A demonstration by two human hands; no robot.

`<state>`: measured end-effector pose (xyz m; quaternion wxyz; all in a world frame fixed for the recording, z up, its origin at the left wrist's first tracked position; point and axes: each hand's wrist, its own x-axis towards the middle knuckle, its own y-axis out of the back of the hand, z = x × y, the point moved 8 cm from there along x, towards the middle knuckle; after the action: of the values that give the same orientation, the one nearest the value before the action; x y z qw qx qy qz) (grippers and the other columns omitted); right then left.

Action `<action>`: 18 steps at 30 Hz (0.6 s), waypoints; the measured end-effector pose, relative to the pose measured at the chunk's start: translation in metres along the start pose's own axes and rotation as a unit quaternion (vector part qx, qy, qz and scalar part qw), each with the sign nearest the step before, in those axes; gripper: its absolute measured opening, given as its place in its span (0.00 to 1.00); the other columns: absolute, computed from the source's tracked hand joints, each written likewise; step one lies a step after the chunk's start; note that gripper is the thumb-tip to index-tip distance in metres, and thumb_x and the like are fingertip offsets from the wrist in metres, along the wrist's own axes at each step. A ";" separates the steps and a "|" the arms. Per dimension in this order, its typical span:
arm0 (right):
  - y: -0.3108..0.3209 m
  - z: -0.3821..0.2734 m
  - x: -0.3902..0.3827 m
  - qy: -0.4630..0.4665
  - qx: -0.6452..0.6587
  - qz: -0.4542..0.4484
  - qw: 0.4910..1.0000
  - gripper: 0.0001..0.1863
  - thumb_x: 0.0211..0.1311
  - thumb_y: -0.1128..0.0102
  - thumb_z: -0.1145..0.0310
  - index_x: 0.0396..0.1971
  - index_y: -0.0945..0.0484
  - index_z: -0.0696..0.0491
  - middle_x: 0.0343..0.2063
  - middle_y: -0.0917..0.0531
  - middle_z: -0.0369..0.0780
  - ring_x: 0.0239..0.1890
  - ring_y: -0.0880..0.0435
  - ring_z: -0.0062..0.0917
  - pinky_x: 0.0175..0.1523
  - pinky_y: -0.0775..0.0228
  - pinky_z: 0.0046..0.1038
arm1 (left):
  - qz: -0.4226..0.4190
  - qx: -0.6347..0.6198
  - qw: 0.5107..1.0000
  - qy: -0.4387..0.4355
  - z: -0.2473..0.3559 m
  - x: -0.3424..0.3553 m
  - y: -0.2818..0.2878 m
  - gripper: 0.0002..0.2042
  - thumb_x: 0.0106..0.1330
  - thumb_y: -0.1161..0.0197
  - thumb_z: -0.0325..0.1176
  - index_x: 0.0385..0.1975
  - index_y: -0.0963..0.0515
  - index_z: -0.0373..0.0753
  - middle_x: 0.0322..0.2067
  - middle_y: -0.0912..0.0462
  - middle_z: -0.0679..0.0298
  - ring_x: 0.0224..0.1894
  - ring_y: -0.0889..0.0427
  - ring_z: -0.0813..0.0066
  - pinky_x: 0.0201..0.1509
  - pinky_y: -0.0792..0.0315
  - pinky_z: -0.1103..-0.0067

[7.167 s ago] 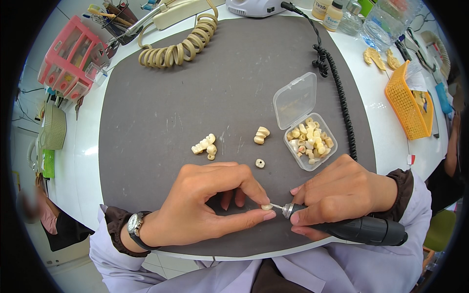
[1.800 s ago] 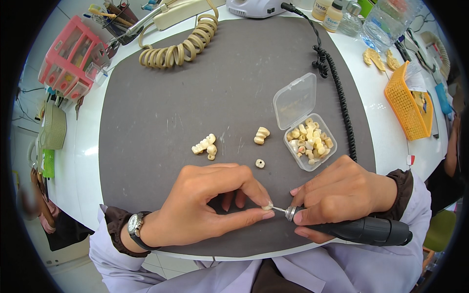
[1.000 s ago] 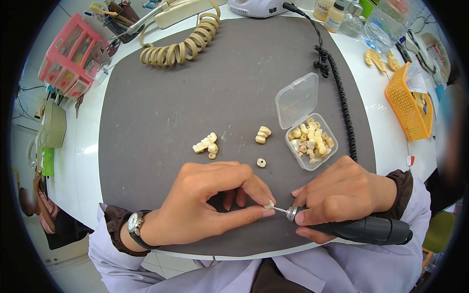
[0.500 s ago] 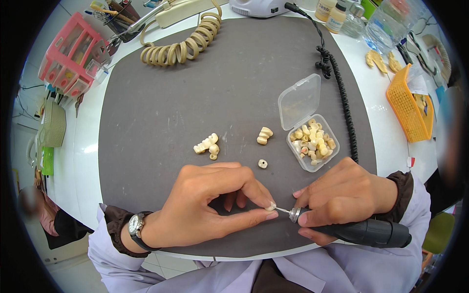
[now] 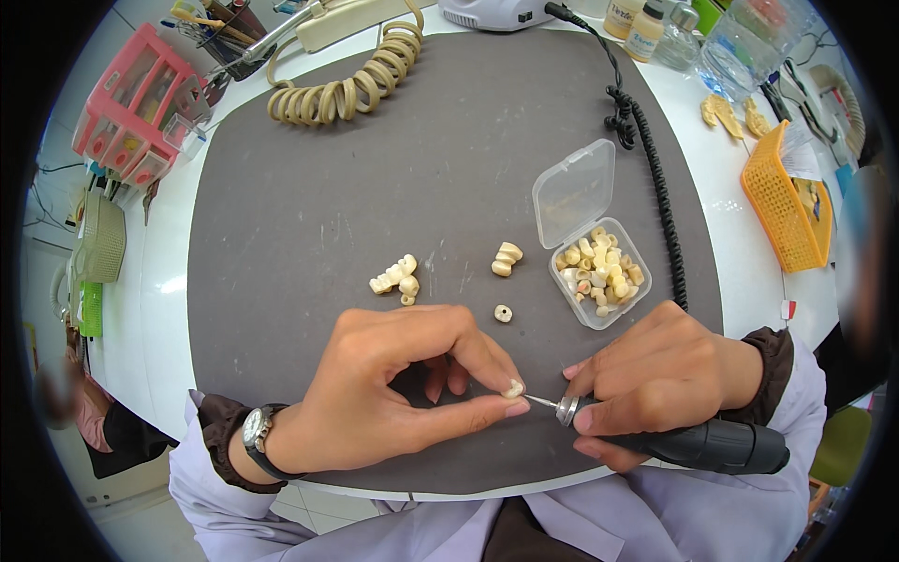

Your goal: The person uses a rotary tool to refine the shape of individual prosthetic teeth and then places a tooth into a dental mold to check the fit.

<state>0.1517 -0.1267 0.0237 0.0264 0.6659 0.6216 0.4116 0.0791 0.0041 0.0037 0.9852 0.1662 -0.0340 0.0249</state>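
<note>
My left hand (image 5: 403, 384) pinches a small cream tooth crown (image 5: 514, 388) between thumb and index finger. My right hand (image 5: 655, 384) grips a black rotary handpiece (image 5: 707, 448), whose thin metal bur (image 5: 541, 402) reaches to the crown's lower right. Just beyond my fingers lie a single crown (image 5: 503, 313), a small stack of joined crowns (image 5: 507, 258) and a cluster of bridge pieces (image 5: 391, 275) on the grey mat (image 5: 309, 215). An open clear plastic box (image 5: 646, 281) holds several cream crowns.
A beige coiled hose (image 5: 346, 94), black coiled cable (image 5: 663, 215) and white machine (image 5: 487, 14) sit toward the back. A pink drawer unit (image 5: 122, 112) is at left; bottles (image 5: 644, 33) and a yellow basket (image 5: 777, 197) at right. People (image 5: 94, 412) appear at both sides.
The crown in my left hand has risen slightly and turned a little. My right hand and the handpiece have shifted slightly rightward since the earliest frame.
</note>
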 end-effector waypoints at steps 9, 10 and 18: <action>-0.001 -0.001 -0.001 0.013 -0.008 0.006 1.000 0.10 0.52 0.30 0.73 0.32 0.22 0.56 0.16 0.25 0.33 0.16 0.23 0.22 0.17 0.34 0.22 | -0.005 -0.002 1.000 -0.007 0.002 0.000 -0.001 0.10 0.52 0.23 0.23 0.24 0.22 0.39 0.29 0.12 0.59 0.26 0.18 0.85 0.23 0.31 0.90; -0.001 -0.001 0.000 0.012 -0.009 0.000 1.000 0.09 0.52 0.30 0.73 0.32 0.22 0.56 0.16 0.26 0.33 0.16 0.23 0.22 0.17 0.35 0.22 | -0.004 -0.003 1.000 -0.006 0.001 0.000 -0.001 0.10 0.52 0.23 0.23 0.24 0.22 0.39 0.29 0.12 0.59 0.26 0.18 0.85 0.23 0.31 0.90; -0.002 -0.001 0.000 0.017 -0.013 -0.012 1.000 0.09 0.52 0.32 0.73 0.32 0.22 0.55 0.16 0.26 0.31 0.16 0.24 0.20 0.16 0.37 0.22 | -0.007 -0.004 1.000 -0.004 0.001 0.000 -0.002 0.10 0.53 0.23 0.23 0.24 0.22 0.39 0.29 0.12 0.59 0.26 0.18 0.85 0.23 0.31 0.90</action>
<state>0.1495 -0.1269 0.0234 0.0294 0.6514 0.6243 0.4302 0.0795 0.0020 0.0043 0.9859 0.1622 -0.0373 0.0172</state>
